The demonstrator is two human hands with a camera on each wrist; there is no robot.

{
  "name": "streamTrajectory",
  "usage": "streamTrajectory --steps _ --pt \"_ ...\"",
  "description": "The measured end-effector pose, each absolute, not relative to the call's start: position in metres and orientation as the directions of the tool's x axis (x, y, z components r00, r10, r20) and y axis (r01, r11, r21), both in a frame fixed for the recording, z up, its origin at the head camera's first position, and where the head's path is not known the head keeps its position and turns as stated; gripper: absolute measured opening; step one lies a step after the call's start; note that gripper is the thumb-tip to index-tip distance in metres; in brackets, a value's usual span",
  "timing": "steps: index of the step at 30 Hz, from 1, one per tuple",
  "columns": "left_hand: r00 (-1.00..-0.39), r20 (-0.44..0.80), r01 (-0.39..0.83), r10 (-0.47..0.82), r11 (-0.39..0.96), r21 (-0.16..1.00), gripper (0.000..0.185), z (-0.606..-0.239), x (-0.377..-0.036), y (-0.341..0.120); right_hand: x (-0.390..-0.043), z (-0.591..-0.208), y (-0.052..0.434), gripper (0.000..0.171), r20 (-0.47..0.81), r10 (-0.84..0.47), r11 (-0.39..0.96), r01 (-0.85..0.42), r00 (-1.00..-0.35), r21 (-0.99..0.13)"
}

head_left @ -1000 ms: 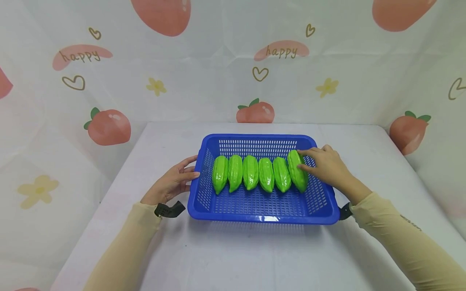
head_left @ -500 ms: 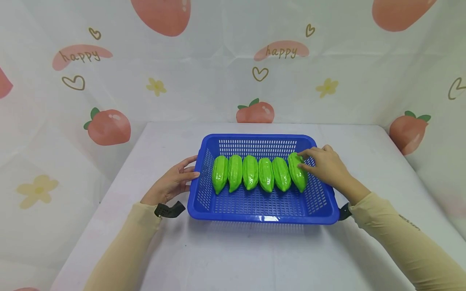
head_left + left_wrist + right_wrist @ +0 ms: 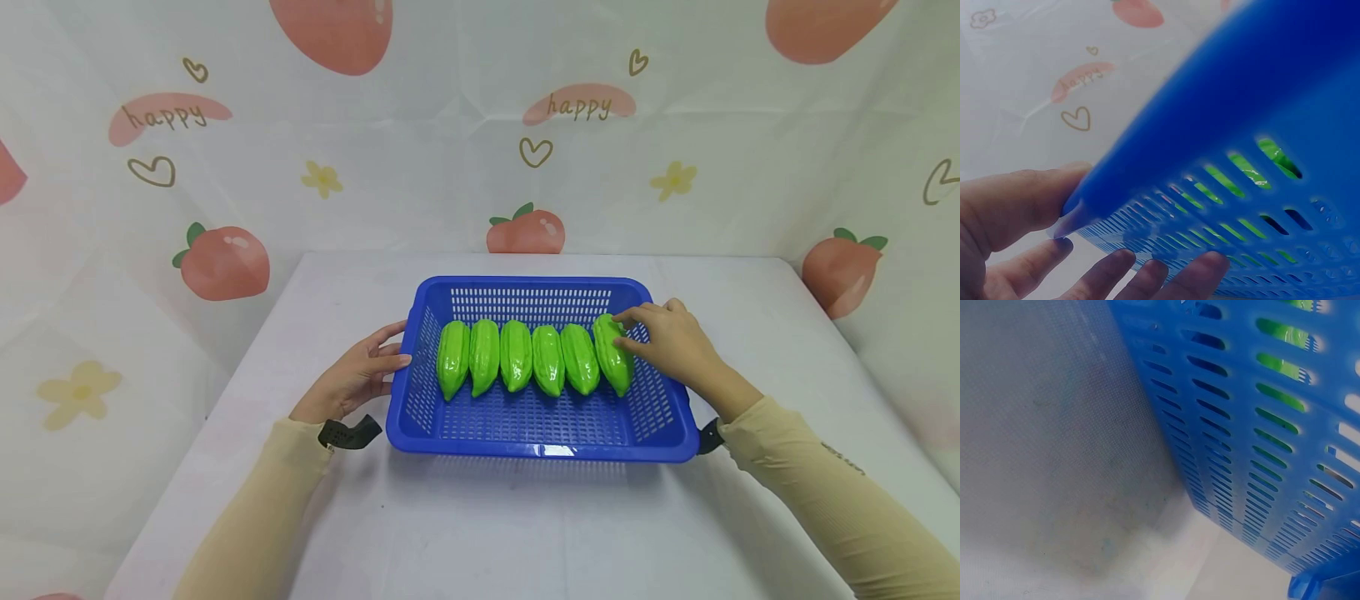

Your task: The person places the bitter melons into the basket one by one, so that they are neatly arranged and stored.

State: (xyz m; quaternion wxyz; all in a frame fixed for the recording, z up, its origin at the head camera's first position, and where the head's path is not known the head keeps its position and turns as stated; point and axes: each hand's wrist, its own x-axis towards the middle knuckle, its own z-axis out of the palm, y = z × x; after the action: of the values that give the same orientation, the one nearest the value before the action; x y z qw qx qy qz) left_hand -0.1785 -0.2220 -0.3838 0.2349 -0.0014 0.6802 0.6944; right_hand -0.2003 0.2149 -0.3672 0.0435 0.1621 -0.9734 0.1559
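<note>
A blue plastic basket [image 3: 543, 452] with slotted walls stands on the table, holding a row of several glossy green ribbed bitter melons [image 3: 516, 357]. My left hand [image 3: 352, 375] grips the basket's left rim. In the left wrist view its thumb lies by the rim, and the other fingers [image 3: 1197, 275] are spread beneath, against the slotted wall. Over the right wall reaches my right hand [image 3: 675, 342], thumb and index finger on the upper part of the rightmost bitter melon [image 3: 615, 367]; its remaining fingers are mostly hidden. The right wrist view shows the basket's outer wall [image 3: 1241, 425], not the hand.
A white-covered table [image 3: 480, 533] carries the basket. Behind and at the sides hangs a white cloth backdrop [image 3: 420, 200] printed with peaches, hearts and flowers. Dark straps [image 3: 350, 432] sit at both wrists.
Since a second ago the rightmost bitter melon has settled slightly lower into line with the others, while the right hand stays nearly in place. The left hand and basket have not moved.
</note>
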Motion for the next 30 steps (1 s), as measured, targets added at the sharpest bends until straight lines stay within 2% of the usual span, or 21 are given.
streamTrajectory --steps 30 --pt "-0.893 -0.326 -0.330 0.311 0.042 0.943 0.075 -0.3842 -0.1785 -0.2210 -0.2015 -0.3667 0.2161 0.037 0.113 -0.296 0.889 -0.317 -0.948 -0.329"
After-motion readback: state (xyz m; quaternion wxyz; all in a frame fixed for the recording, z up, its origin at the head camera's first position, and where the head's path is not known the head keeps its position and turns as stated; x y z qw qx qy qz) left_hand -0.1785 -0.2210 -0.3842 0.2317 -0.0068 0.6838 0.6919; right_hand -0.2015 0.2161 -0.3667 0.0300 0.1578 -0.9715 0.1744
